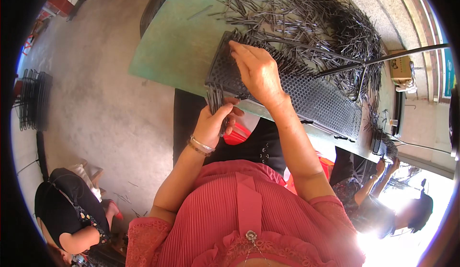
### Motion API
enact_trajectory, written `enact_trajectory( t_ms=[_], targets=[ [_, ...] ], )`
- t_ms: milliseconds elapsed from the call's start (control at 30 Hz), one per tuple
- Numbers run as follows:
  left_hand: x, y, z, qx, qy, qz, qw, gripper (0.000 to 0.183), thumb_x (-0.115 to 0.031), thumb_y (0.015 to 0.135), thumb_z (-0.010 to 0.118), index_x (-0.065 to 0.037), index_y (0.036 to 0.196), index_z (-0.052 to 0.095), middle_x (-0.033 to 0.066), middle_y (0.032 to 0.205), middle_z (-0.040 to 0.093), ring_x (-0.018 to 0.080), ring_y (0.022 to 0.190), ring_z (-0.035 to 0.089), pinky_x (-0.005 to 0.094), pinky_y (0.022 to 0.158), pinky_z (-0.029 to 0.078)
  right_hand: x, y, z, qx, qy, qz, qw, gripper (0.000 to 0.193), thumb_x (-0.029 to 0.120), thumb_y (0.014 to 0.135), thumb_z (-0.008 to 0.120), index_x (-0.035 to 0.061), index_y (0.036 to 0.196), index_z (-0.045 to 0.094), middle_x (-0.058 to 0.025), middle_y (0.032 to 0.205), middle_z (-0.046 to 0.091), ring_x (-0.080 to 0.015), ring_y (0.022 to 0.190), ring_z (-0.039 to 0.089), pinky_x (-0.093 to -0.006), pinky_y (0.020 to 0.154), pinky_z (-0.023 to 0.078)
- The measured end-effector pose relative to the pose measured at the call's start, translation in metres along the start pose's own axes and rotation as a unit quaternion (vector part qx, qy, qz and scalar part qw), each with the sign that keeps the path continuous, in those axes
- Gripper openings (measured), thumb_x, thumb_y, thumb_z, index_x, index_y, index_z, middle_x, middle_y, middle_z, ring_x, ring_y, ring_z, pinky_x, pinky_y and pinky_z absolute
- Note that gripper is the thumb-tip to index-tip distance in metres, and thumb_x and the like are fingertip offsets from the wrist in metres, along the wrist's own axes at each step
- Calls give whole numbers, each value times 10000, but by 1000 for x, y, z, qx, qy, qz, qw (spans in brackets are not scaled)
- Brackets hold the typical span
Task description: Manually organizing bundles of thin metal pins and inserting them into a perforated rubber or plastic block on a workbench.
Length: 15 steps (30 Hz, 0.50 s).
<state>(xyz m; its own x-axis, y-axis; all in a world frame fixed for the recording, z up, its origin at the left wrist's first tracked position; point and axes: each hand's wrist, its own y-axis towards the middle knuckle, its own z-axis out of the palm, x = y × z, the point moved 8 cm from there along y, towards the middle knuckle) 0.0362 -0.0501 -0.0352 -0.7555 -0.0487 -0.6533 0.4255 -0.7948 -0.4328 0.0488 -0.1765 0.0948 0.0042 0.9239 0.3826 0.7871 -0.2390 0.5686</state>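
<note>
- Curled around a bundle of thin dark rods [216, 97] with the left hand [214, 123], thumb across the front; gripping firmly, with the lower ends partly lost behind the fingers and the exact count impossible to make out.
- Bent and loosely gathered over the left end of a black perforated tray [321, 100], the fingers of the right hand [258, 73]; fingertips near the far-left corner, cannot tell whether pinching a rod or bare.
- Around the left wrist, a pale bangle [202, 144] and a darker bracelet just beside.
- Along the tray's far side, a dense row of slanting rods [292, 62]; hidden in part by the right hand, with the seating in the holes too fine to tell.
- Beneath, a green tabletop [165, 51], with the tray lying along the near edge.
- Beyond the tray, a large tangled heap of loose rods [335, 20], cut off at the top by the dark fisheye rim.
- Crossing above the heap, a dark metal bar [407, 54]; near the wall, a cardboard box [400, 69].
- At lower right, a co-worker [369, 204] partly washed out by glare; at lower left, another person [72, 204], cut off by the rim.
</note>
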Motion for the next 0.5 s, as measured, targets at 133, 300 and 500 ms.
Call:
enact_trajectory(
  t_ms=[133,300,500],
  targets=[
    [0,0,2,-1,2,-1,1000,251,-181,906,525,20,1047,578,128,811,645,89,513,512,214,432,398,-11,1,1,-17,40,58,997,179,49,805,617,-1,976,635,-144,865,655,-318,778,620,-379,704,491],
    [-2,-1,4,13,9,-8,1000,265,-187,911,519,23,1062,574,121,811,643,90,527,518,220,432,399,-11,2,-1,-13,62,63,996,149,55,808,623,1,945,649,-154,851,651,-331,768,619,-389,684,495],
    [1,0,10,49,8,-31,998,288,-195,928,497,21,1108,558,117,833,643,111,660,583,237,540,468,-16,3,1,-11,44,104,994,165,62,834,619,-4,982,647,-150,853,646,-324,746,623,-335,645,493]
  ],
)
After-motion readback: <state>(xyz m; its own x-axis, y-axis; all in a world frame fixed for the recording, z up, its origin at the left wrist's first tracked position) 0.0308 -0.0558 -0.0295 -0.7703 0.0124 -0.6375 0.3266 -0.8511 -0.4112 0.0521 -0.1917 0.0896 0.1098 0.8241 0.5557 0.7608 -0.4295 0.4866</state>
